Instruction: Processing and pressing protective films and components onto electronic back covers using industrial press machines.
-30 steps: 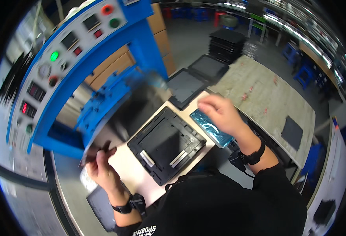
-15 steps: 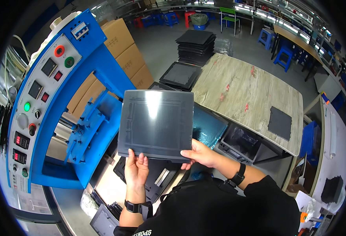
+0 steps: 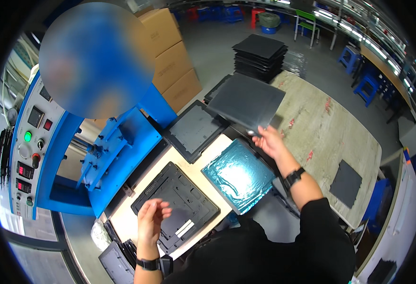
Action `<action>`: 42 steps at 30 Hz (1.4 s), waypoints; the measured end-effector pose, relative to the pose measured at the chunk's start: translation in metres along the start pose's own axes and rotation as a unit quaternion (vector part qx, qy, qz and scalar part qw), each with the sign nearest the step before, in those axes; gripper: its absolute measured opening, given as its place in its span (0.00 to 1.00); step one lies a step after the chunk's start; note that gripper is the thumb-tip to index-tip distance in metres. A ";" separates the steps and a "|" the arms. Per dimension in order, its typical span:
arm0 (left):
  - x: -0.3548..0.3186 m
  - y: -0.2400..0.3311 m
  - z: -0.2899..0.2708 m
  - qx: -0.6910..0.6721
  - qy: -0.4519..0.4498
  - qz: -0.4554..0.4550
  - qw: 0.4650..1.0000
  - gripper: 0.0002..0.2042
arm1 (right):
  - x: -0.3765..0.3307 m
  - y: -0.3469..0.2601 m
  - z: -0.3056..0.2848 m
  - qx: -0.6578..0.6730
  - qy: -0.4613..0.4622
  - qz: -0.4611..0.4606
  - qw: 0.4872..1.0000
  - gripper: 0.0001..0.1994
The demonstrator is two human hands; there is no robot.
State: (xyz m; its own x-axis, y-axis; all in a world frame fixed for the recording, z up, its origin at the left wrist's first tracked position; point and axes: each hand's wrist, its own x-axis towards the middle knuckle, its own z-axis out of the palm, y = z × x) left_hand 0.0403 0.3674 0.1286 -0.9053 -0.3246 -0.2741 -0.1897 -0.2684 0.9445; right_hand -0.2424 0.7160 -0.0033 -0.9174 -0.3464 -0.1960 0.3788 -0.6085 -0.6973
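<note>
A thin dark grey square panel (image 3: 248,100) is gripped at its near edge by my right hand (image 3: 268,141), thumb on top. It is held tilted over the far left corner of the wood-grain table. My left hand (image 3: 152,213) holds nothing, its fingers loosely curled and apart, above a black plastic tray-like frame (image 3: 170,194) with molded recesses and a pale strip on it. This frame lies on a light bench (image 3: 127,208). Right of it sits a flat stack or pad wrapped in shiny blue film (image 3: 240,176). Another black frame (image 3: 194,130) rests beyond, beside the machine.
A blue press machine (image 3: 123,161) with a control panel stands at left, its upper part covered by a blurred circle. Cardboard boxes (image 3: 172,52) are piled behind it. A stack of black panels (image 3: 260,53) stands far ahead. One dark sheet (image 3: 346,183) lies on the wood-grain table (image 3: 312,128).
My left hand has let go of the panel and lowered over the black frame. My right hand has carried the panel forward and right. The view has shifted, showing the blue-wrapped stack fully.
</note>
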 end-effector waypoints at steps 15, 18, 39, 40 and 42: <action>-0.112 -0.036 -0.052 0.007 0.337 -0.111 0.935 0.08 | 0.251 0.056 -0.029 0.045 0.085 0.028 0.995 0.14; -0.103 -0.045 -0.051 0.004 0.318 -0.133 0.939 0.09 | 0.251 0.062 -0.061 -0.012 0.115 0.038 0.993 0.10; -0.024 -0.019 -0.091 0.089 -0.008 0.022 0.996 0.09 | -0.037 -0.022 -0.087 -0.467 0.277 -0.116 0.832 0.08; -0.018 -0.022 -0.097 0.113 -0.030 0.049 0.992 0.08 | -0.068 -0.014 -0.082 -0.468 0.293 -0.140 0.822 0.10; -0.009 -0.019 -0.101 0.140 -0.077 0.076 0.984 0.09 | -0.132 0.009 -0.083 -0.425 0.344 -0.148 0.824 0.11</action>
State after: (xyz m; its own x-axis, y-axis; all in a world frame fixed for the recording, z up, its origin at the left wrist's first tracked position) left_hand 0.0902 0.2837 0.0951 -0.9742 -0.1946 -0.1144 -0.1245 0.0403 0.9914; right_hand -0.1280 0.8150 -0.0407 -0.9175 0.3914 -0.0710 0.1715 0.2281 -0.9584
